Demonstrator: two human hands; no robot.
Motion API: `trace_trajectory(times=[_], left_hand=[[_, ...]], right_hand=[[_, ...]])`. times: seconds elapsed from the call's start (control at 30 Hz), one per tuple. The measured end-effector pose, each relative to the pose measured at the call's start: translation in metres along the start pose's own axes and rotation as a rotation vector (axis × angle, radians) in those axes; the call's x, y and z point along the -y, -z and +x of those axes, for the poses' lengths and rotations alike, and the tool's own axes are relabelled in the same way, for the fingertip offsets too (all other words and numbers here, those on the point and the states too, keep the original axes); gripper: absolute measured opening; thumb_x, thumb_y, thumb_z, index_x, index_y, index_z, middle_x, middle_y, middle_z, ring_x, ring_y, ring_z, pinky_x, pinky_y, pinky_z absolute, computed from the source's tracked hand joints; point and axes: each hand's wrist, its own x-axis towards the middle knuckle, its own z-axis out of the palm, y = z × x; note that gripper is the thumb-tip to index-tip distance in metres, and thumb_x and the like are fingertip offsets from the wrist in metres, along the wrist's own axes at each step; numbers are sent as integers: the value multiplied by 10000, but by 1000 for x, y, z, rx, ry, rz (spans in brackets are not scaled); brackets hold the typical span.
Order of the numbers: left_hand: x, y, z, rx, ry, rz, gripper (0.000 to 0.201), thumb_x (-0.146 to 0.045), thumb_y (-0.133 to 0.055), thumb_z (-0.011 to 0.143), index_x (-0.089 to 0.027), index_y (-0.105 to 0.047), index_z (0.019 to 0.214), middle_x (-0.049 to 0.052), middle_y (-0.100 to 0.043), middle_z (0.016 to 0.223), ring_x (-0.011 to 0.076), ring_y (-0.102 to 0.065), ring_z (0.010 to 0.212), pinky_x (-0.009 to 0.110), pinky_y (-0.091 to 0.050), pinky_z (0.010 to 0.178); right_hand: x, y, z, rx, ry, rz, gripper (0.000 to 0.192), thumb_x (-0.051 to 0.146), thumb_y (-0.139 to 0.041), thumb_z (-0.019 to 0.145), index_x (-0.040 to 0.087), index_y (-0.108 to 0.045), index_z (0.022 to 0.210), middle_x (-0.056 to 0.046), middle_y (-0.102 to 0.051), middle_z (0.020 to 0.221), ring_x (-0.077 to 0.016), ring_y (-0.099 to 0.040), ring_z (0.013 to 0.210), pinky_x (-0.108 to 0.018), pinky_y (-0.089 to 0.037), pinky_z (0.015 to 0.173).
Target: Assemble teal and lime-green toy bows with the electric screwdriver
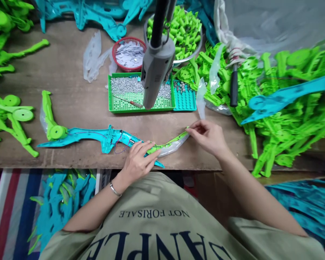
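The shirt [157, 220] reads "NOT FOR SALE" and, below, "SAMPLE".

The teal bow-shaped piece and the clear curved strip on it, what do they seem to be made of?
The teal bow-shaped piece looks like moulded hard plastic, matte, with crisp edges and uniform colour. The clear curved strip, held by the left hand and right hand, seems translucent, glossy plastic; whether soft or rigid is unclear.

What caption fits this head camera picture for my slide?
Left hand and right hand press a green strip onto a teal toy bow beside a screw tray.
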Motion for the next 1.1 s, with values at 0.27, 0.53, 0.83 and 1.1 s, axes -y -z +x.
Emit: trace_trajectory(times=[0.27,0.53,0.83,1.1], left_hand=[[-5,2,0,67,23,2,349,-180,-603,957,-228,-680,1294,129,-687,1340,296,-612,1278,546,-501,1079],[-8,2,2,101,52,-9,400,-209,-562,984,-163,-616,1378,143,-706,1306,295,-625,1280,531,-510,1115],[-7,3,4,126,4,39,346,-198,-558,988,-109,-662,1306,165,-710,1285,303,-633,1260,526,-537,1105],[-5,6,3,98,25,38,337,-200,-565,989,-156,-654,1310,148,-705,1279,292,-646,1227,519,-555,1080]], right_hand=[[30,-33,11,596,305,125,91,316,-741,827,253,-804,806,-27,-803,869,-208,-720,872,-378,-503,961],[27,-41,14,590,355,-97,87,230,-749,806,265,-817,766,-7,-808,836,-205,-723,858,-360,-480,930],[37,-41,13,596,358,-255,105,219,-731,800,265,-805,742,-2,-808,851,-228,-692,907,-385,-404,906],[53,-42,18,642,310,-317,97,198,-720,766,232,-796,715,-4,-814,860,-207,-709,850,-362,-362,858]])
